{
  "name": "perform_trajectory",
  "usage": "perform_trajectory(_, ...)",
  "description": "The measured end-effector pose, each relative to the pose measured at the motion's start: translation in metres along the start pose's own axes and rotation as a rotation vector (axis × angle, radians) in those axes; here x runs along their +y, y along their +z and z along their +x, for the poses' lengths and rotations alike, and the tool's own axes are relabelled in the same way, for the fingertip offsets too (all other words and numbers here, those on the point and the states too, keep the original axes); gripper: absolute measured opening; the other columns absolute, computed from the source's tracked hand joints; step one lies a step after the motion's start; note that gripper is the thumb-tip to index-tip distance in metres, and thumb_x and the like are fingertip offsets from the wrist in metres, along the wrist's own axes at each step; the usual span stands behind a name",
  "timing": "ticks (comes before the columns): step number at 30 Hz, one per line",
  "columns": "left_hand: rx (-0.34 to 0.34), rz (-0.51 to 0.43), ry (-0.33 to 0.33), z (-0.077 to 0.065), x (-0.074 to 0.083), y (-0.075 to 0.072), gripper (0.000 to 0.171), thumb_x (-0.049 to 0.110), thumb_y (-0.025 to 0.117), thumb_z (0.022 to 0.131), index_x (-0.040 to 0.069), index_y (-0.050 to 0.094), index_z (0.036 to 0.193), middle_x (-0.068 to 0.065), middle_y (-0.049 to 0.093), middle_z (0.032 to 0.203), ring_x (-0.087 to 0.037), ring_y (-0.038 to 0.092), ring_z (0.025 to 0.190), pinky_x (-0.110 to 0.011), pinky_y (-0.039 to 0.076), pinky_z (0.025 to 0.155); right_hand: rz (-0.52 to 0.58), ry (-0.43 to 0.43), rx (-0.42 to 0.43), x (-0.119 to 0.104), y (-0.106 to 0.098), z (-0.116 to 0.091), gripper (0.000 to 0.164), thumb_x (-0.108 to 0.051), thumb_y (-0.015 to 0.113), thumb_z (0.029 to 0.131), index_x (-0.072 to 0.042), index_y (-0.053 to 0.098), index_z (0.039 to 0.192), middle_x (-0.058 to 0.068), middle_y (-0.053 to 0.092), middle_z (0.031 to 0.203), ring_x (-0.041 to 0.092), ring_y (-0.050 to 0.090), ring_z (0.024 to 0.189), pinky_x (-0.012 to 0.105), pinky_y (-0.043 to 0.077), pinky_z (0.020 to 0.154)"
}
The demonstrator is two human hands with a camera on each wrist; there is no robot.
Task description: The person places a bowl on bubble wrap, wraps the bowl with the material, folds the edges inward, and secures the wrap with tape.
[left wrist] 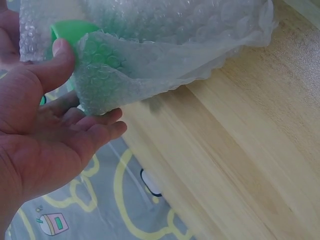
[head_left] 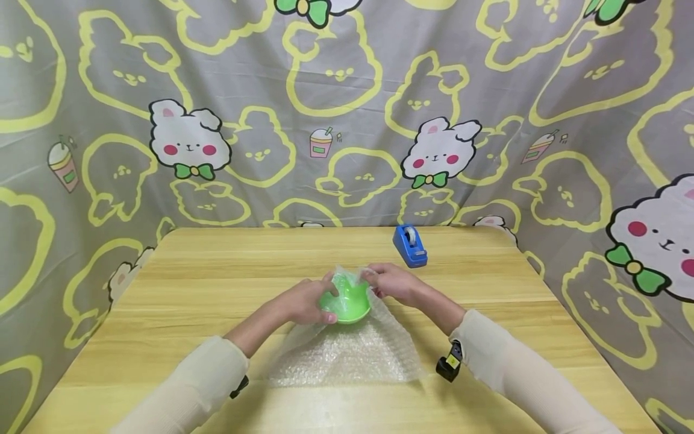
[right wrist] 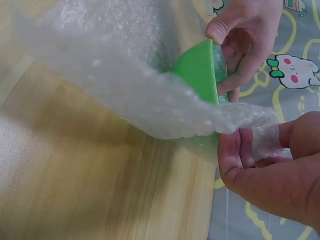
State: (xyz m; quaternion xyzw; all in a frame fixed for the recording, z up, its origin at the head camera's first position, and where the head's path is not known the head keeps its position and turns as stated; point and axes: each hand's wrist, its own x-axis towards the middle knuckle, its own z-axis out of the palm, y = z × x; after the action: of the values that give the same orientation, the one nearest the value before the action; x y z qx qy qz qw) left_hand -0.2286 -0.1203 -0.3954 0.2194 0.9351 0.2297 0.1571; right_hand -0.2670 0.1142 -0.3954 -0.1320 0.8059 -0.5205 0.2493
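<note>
A light green bowl [head_left: 355, 306] stands tilted on a sheet of clear bubble wrap [head_left: 352, 358], its hollow side toward the far edge in the right wrist view. My left hand [head_left: 310, 300] grips the bowl's left side, thumb on the rim [left wrist: 75, 30] and fingers behind a folded flap of wrap. On the other side, my right hand [head_left: 396, 283] pinches a gathered corner of the wrap by the bowl's upper right rim. In the right wrist view that raised wrap [right wrist: 165, 110] crosses in front of the bowl [right wrist: 197, 72]. Part of the bowl is hidden under the plastic.
A blue tape dispenser [head_left: 411, 246] with a roll of clear tape stands beyond my right hand, near the back of the wooden table [head_left: 217, 259]. Patterned grey cloth [head_left: 347, 132] hangs behind the table and along both sides.
</note>
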Motion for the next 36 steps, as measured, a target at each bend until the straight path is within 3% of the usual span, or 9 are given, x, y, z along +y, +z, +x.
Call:
perform_trajectory(7, 0.006, -0.002, 0.000, 0.000, 0.001, 0.001, 0.053, 0.024, 0.081, 0.086, 0.005, 0.063, 0.131, -0.022, 0.024, 0.165, -0.048, 0.043, 0.140, -0.055, 0.036, 0.117, -0.039, 0.003, 0.029, 0.001, 0.001, 0.001, 0.028, -0.017, 0.044, 0.108, 0.004, 0.063, 0.106, 0.005, 0.059, 0.091, 0.017, 0.057, 0.083, 0.030, 0.050, 0.076)
perform_trajectory(12, -0.007, -0.006, -0.002, -0.001, 0.001, 0.001, 0.053, 0.024, 0.081, 0.086, 0.005, 0.062, 0.133, -0.022, 0.022, 0.165, -0.048, 0.042, 0.140, -0.056, 0.036, 0.117, -0.057, 0.029, 0.006, -0.002, 0.000, 0.000, 0.022, -0.020, 0.055, 0.103, 0.000, 0.064, 0.104, 0.006, 0.060, 0.088, 0.018, 0.058, 0.083, 0.038, 0.054, 0.080)
perform_trajectory(17, -0.010, -0.009, -0.006, -0.001, 0.001, 0.000, 0.053, 0.024, 0.080, 0.087, 0.006, 0.062, 0.133, -0.021, 0.022, 0.166, -0.049, 0.042, 0.140, -0.056, 0.035, 0.117, -0.078, 0.047, -0.100, -0.007, -0.007, 0.000, 0.036, -0.027, 0.068, 0.097, 0.001, 0.064, 0.119, 0.011, 0.067, 0.106, 0.021, 0.065, 0.095, 0.045, 0.055, 0.094)
perform_trajectory(20, -0.008, -0.006, -0.002, -0.002, 0.001, 0.000, 0.052, 0.024, 0.080, 0.087, 0.006, 0.063, 0.132, -0.022, 0.023, 0.165, -0.050, 0.042, 0.140, -0.056, 0.035, 0.117, -0.048, 0.062, -0.212, -0.009, -0.015, -0.001, 0.040, -0.020, 0.072, 0.093, 0.004, 0.061, 0.124, 0.012, 0.071, 0.110, 0.022, 0.066, 0.105, 0.046, 0.049, 0.105)
perform_trajectory(24, -0.010, -0.008, 0.003, -0.002, 0.002, -0.001, 0.051, 0.023, 0.081, 0.086, 0.005, 0.063, 0.131, -0.023, 0.023, 0.165, -0.050, 0.041, 0.140, -0.057, 0.035, 0.117, 0.023, 0.075, -0.285, -0.008, -0.022, 0.001, 0.027, -0.003, 0.062, 0.095, 0.007, 0.060, 0.120, 0.013, 0.072, 0.110, 0.021, 0.065, 0.108, 0.049, 0.044, 0.111)
perform_trajectory(30, -0.012, -0.002, 0.008, -0.002, 0.001, -0.001, 0.052, 0.023, 0.081, 0.086, 0.005, 0.062, 0.132, -0.023, 0.024, 0.165, -0.050, 0.041, 0.141, -0.056, 0.036, 0.116, -0.018, 0.047, -0.137, -0.003, -0.013, 0.006, 0.022, -0.010, 0.051, 0.104, 0.006, 0.065, 0.108, 0.012, 0.068, 0.096, 0.018, 0.063, 0.088, 0.046, 0.054, 0.095)
perform_trajectory(33, -0.013, 0.004, 0.001, -0.001, 0.000, -0.001, 0.052, 0.024, 0.080, 0.087, 0.006, 0.062, 0.133, -0.022, 0.023, 0.165, -0.049, 0.041, 0.141, -0.056, 0.036, 0.117, -0.096, 0.051, -0.047, -0.004, -0.010, 0.007, 0.021, -0.015, 0.056, 0.102, 0.001, 0.069, 0.105, 0.011, 0.067, 0.109, 0.020, 0.061, 0.098, 0.044, 0.053, 0.092)
perform_trajectory(36, -0.012, 0.003, 0.001, 0.000, 0.000, 0.000, 0.053, 0.024, 0.081, 0.086, 0.006, 0.063, 0.132, -0.022, 0.023, 0.165, -0.050, 0.041, 0.140, -0.056, 0.036, 0.116, -0.175, 0.067, 0.030, -0.004, -0.008, 0.007, 0.021, -0.019, 0.060, 0.100, -0.004, 0.074, 0.106, 0.011, 0.065, 0.129, 0.028, 0.058, 0.120, 0.049, 0.048, 0.102)
